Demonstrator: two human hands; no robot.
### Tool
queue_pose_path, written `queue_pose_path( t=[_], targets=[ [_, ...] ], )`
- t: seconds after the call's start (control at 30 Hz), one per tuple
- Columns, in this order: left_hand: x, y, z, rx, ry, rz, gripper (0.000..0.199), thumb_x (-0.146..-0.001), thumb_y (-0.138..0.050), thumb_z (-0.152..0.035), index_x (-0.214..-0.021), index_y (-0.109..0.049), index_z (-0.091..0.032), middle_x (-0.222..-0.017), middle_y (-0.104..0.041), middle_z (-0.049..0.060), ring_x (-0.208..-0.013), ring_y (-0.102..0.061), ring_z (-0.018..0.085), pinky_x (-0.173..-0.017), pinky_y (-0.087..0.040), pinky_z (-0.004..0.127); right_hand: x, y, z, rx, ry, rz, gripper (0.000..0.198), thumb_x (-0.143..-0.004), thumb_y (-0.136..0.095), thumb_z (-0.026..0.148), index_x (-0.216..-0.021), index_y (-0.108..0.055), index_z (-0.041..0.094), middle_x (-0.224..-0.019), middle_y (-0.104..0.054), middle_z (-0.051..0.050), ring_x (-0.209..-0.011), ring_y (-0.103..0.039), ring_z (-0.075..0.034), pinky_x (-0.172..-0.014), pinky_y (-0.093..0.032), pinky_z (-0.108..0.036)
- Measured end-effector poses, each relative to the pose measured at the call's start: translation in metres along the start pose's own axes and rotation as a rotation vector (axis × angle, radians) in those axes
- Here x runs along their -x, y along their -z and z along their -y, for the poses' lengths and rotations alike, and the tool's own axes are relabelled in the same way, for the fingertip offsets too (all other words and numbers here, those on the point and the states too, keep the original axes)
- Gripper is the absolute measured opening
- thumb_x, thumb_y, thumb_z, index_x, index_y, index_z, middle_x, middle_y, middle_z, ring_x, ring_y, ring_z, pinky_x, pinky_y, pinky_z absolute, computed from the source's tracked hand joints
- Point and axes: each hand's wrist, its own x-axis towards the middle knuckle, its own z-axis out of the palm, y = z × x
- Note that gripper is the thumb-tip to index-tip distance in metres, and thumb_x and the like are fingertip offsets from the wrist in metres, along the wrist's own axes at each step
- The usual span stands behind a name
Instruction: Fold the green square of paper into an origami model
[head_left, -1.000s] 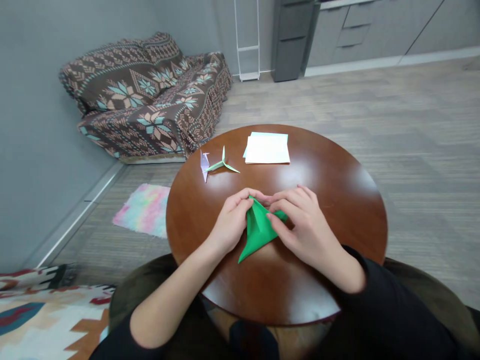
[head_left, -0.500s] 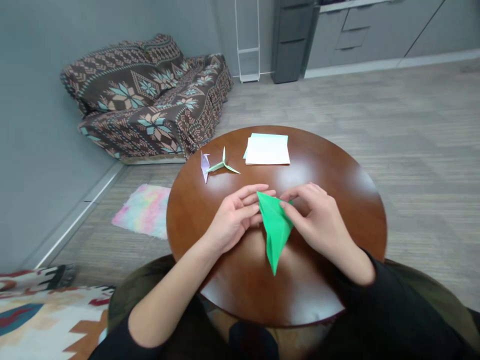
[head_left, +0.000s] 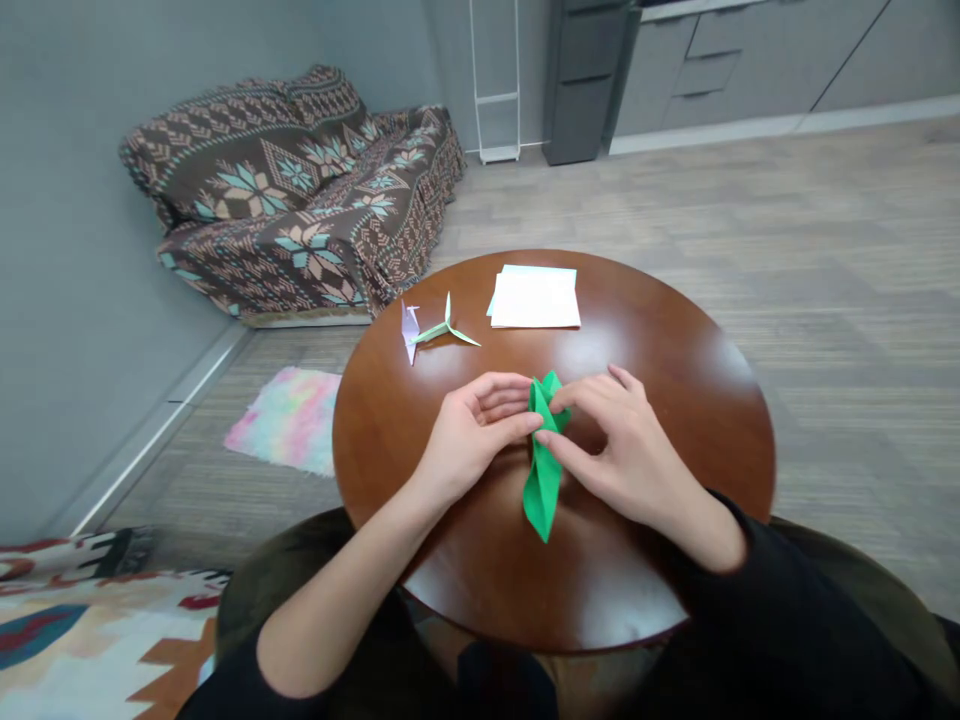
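Between my two hands is a folded sheet of green origami paper (head_left: 543,485), its pointed lower end hanging toward me and its upper flaps parted. My left hand (head_left: 480,425) grips the paper's left side, thumb in front and fingers behind. From the right, my right hand (head_left: 619,440) pinches the paper with thumb and forefinger near the upper flaps. Both hands are just above the round brown table (head_left: 675,350). Farther off on the left lie a purple folded paper figure (head_left: 409,328) and a pale green folded paper figure (head_left: 442,330).
A stack of white and light blue paper sheets (head_left: 535,300) lies at the table's far side. Beyond the table stand a sofa with a patterned cover (head_left: 315,200) and grey cabinets (head_left: 705,70). A pastel fluffy rug (head_left: 289,420) is on the floor to the left.
The green paper has turned and narrowed, with its top flaps now opened apart. My left thumb has moved onto its front, and my right fingers have shifted slightly left and down.
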Motion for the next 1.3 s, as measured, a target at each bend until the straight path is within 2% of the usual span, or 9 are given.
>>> queue_pose_path(
  t=[0.17,0.37,0.5,0.57,0.67,0.9,1.13,1.3],
  targets=[
    [0.0,-0.001,-0.002,-0.039,-0.038,-0.034,0.041,-0.065,-0.093,-0.018,-0.098,-0.068,-0.017,-0.094,-0.078,0.004,-0.094,-0.074,0.019,-0.094,-0.058,0.034,0.0,-0.005,-0.002,-0.017,-0.024,-0.045,0.008,-0.091,-0.067,0.025,-0.09,-0.059,0.025,-0.093,-0.076,-0.002,-0.093,-0.07,-0.025,-0.116,-0.03,-0.06],
    [-0.001,0.001,-0.001,-0.095,-0.083,-0.053,0.036,-0.066,-0.093,-0.018,-0.094,-0.07,-0.017,-0.093,-0.077,0.004,-0.091,-0.072,0.017,-0.09,-0.058,0.031,-0.001,-0.008,-0.001,-0.126,-0.02,-0.099,0.008,-0.089,-0.066,0.019,-0.091,-0.06,0.024,-0.088,-0.074,0.0,-0.084,-0.072,-0.022,-0.112,-0.037,-0.06],
    [0.0,0.0,-0.003,-0.128,-0.096,-0.071,0.03,-0.067,-0.092,-0.021,-0.089,-0.071,-0.016,-0.089,-0.078,0.005,-0.087,-0.073,0.018,-0.086,-0.059,0.03,-0.001,-0.008,0.0,-0.28,-0.1,-0.101,0.015,-0.087,-0.068,0.017,-0.098,-0.062,0.024,-0.093,-0.077,-0.002,-0.088,-0.076,-0.023,-0.096,-0.052,-0.05],
    [0.001,-0.001,-0.003,-0.144,-0.101,-0.078,0.027,-0.069,-0.091,-0.022,-0.087,-0.072,-0.016,-0.087,-0.078,0.005,-0.085,-0.073,0.018,-0.084,-0.06,0.031,-0.002,-0.008,0.0,-0.316,-0.11,-0.077,0.013,-0.088,-0.067,0.016,-0.098,-0.064,0.024,-0.094,-0.078,-0.003,-0.087,-0.076,-0.023,-0.088,-0.055,-0.044],
    [0.002,-0.001,-0.004,-0.148,-0.114,-0.071,0.025,-0.069,-0.091,-0.023,-0.085,-0.073,-0.016,-0.085,-0.078,0.004,-0.082,-0.073,0.019,-0.08,-0.06,0.031,-0.003,-0.007,0.001,-0.305,-0.086,-0.054,0.006,-0.091,-0.066,0.017,-0.092,-0.068,0.023,-0.092,-0.078,-0.004,-0.085,-0.073,-0.023,-0.082,-0.055,-0.04],
    [0.002,-0.002,-0.004,-0.151,-0.124,-0.054,0.028,-0.066,-0.092,-0.026,-0.083,-0.073,-0.016,-0.083,-0.076,0.004,-0.08,-0.072,0.019,-0.079,-0.061,0.033,-0.001,-0.005,0.002,-0.342,-0.116,0.0,0.006,-0.092,-0.067,0.019,-0.089,-0.072,0.022,-0.083,-0.076,-0.002,-0.074,-0.07,-0.021,-0.069,-0.053,-0.034],
    [0.005,-0.003,-0.006,-0.204,-0.17,-0.04,0.02,-0.07,-0.09,-0.024,-0.081,-0.074,-0.017,-0.082,-0.075,0.003,-0.076,-0.068,0.016,-0.072,-0.057,0.027,-0.002,-0.005,-0.001,-0.345,-0.056,0.033,0.008,-0.094,-0.069,0.019,-0.089,-0.075,0.021,-0.085,-0.075,-0.004,-0.08,-0.068,-0.021,-0.075,-0.053,-0.035],
    [0.01,-0.006,-0.008,-0.372,-0.268,-0.098,0.011,-0.078,-0.084,-0.023,-0.084,-0.076,-0.019,-0.082,-0.075,0.003,-0.075,-0.068,0.017,-0.074,-0.056,0.029,-0.003,-0.003,-0.001,-0.398,-0.096,0.019,0.006,-0.096,-0.068,0.022,-0.093,-0.073,0.021,-0.087,-0.074,-0.004,-0.077,-0.069,-0.02,-0.071,-0.055,-0.033]
  ],
)
